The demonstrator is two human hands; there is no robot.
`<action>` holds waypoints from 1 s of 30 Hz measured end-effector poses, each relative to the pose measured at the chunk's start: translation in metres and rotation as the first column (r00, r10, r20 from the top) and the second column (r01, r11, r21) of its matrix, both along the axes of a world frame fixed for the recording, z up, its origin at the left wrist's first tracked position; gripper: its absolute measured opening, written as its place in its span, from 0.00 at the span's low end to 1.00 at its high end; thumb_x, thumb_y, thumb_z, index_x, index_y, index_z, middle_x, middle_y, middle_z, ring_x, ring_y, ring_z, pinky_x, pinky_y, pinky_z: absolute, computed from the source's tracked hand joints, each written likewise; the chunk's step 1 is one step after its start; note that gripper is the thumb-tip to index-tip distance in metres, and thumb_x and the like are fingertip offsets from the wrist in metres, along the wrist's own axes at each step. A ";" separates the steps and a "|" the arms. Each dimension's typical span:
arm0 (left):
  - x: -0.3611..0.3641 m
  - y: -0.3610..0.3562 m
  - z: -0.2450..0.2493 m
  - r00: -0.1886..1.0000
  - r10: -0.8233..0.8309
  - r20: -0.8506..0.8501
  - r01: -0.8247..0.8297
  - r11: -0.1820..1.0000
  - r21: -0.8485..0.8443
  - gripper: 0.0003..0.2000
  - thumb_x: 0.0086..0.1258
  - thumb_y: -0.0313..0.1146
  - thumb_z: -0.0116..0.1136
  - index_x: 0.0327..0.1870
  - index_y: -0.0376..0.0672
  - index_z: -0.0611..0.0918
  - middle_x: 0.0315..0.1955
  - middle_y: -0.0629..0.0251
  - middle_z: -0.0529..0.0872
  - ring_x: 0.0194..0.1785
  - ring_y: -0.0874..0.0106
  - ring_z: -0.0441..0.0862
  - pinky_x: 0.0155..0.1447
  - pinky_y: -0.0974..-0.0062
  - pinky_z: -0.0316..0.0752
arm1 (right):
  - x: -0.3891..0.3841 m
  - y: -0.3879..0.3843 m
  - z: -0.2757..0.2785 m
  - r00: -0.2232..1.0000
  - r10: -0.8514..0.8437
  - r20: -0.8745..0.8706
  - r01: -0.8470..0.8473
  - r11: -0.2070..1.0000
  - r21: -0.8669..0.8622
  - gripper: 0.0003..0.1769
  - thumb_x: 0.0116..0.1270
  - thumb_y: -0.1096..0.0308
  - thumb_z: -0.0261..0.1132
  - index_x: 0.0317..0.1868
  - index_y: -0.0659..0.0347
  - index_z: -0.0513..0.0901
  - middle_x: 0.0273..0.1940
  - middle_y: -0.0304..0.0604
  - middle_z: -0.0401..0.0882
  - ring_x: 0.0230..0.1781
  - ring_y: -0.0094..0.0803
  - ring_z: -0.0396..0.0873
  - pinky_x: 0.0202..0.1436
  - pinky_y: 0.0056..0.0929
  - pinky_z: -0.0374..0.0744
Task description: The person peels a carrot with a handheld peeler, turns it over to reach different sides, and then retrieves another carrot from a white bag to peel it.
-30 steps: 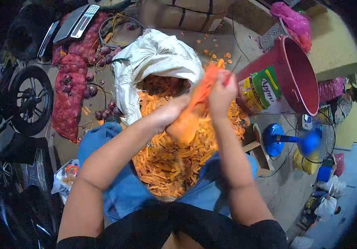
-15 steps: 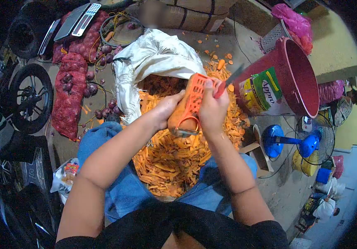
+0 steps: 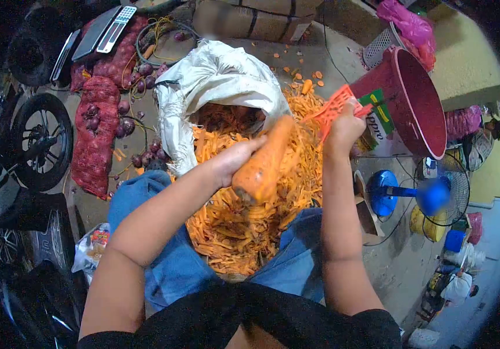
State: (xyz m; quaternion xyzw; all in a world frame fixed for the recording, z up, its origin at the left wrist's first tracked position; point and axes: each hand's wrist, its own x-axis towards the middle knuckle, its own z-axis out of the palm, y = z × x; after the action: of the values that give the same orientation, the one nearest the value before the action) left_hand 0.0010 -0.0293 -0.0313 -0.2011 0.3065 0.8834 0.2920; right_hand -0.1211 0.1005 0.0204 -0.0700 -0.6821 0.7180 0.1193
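Observation:
My left hand [image 3: 237, 158] is wrapped round a large peeled carrot [image 3: 263, 166], its thick end toward me. To its right, my right hand [image 3: 346, 129] grips an orange-red slotted peeler [image 3: 334, 109], a little blurred, in front of the red bucket [image 3: 386, 96]. Carrot and peeler are apart. A knife, seen earlier in the right hand, cannot be made out clearly. Below both hands lies a heap of orange peelings [image 3: 232, 227], spreading from the mouth of a white sack [image 3: 227, 75].
Red net bags of onions [image 3: 96, 139] and a scale [image 3: 96, 35] are at the left, near a wheel [image 3: 42, 142]. A blue fan [image 3: 384, 192] stands at the right. A person [image 3: 456, 288] is in the far lower right. Cardboard boxes [image 3: 256, 22] lie at the back.
My right hand has moved right and up with the peeler, away from the carrot. The carrot in my left hand is now uncovered. The bucket looks nearly unmoved.

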 end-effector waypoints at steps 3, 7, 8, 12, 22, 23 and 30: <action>-0.006 -0.004 0.010 0.992 0.126 0.012 -0.126 0.991 0.052 0.19 0.64 0.42 0.34 0.48 0.38 0.67 0.42 0.59 0.74 0.43 0.70 0.74 0.49 0.71 0.68 | 0.039 -0.026 0.007 0.961 0.260 -0.091 -0.264 0.964 -0.035 0.07 0.60 0.68 0.50 0.27 0.62 0.69 0.25 0.32 0.66 0.22 0.16 0.61 0.26 0.16 0.63; -0.006 -0.002 0.009 0.974 0.226 0.010 -0.226 0.974 -0.010 0.18 0.65 0.41 0.33 0.47 0.39 0.68 0.40 0.60 0.75 0.39 0.71 0.75 0.46 0.73 0.70 | 0.070 -0.037 -0.007 0.884 0.447 -0.138 -0.435 0.894 0.110 0.07 0.60 0.70 0.50 0.29 0.65 0.70 0.23 0.35 0.69 0.22 0.19 0.64 0.25 0.20 0.66; -0.005 -0.001 0.010 0.973 0.228 -0.030 -0.229 0.971 -0.074 0.18 0.65 0.41 0.32 0.47 0.40 0.68 0.39 0.61 0.76 0.38 0.72 0.75 0.44 0.74 0.71 | 0.068 -0.037 -0.007 0.898 0.426 -0.111 -0.409 0.900 0.149 0.07 0.60 0.69 0.50 0.28 0.65 0.69 0.22 0.35 0.68 0.22 0.19 0.63 0.24 0.20 0.65; -0.006 0.001 0.021 0.991 0.124 -0.056 -0.132 0.974 -0.184 0.17 0.65 0.42 0.33 0.46 0.40 0.69 0.37 0.63 0.76 0.36 0.74 0.76 0.42 0.75 0.72 | 0.057 -0.034 -0.012 0.929 0.364 -0.064 -0.332 0.899 0.285 0.09 0.59 0.69 0.51 0.25 0.66 0.69 0.19 0.38 0.67 0.21 0.20 0.63 0.24 0.23 0.65; -0.001 0.006 0.008 0.994 -0.106 -0.030 0.102 0.990 -0.096 0.17 0.64 0.42 0.37 0.44 0.39 0.70 0.36 0.62 0.77 0.35 0.74 0.77 0.41 0.76 0.72 | -0.032 0.013 -0.039 0.930 -0.163 -0.328 0.317 0.806 0.499 0.10 0.57 0.68 0.52 0.26 0.67 0.69 0.21 0.47 0.71 0.21 0.33 0.69 0.27 0.29 0.67; 0.002 0.007 0.012 0.994 -0.109 -0.032 0.105 0.990 -0.098 0.17 0.64 0.42 0.37 0.44 0.39 0.70 0.36 0.62 0.77 0.35 0.74 0.77 0.41 0.76 0.72 | -0.040 0.022 -0.042 0.902 -0.202 -0.381 0.401 0.717 0.570 0.10 0.58 0.68 0.51 0.26 0.68 0.70 0.21 0.46 0.71 0.20 0.32 0.68 0.26 0.30 0.67; 0.006 -0.009 0.015 0.999 0.017 0.033 -0.016 0.999 -0.044 0.18 0.63 0.42 0.39 0.46 0.38 0.69 0.38 0.61 0.76 0.38 0.73 0.76 0.44 0.75 0.71 | -0.002 -0.005 -0.014 0.988 0.150 -0.025 -0.149 0.989 0.018 0.10 0.59 0.66 0.51 0.27 0.64 0.71 0.22 0.36 0.72 0.20 0.21 0.67 0.23 0.22 0.66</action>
State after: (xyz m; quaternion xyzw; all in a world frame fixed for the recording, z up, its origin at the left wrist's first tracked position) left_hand 0.0073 -0.0380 -0.0161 -0.2248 0.3191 0.8754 0.2853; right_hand -0.1234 0.0956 0.0063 -0.0081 -0.6895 0.7204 0.0748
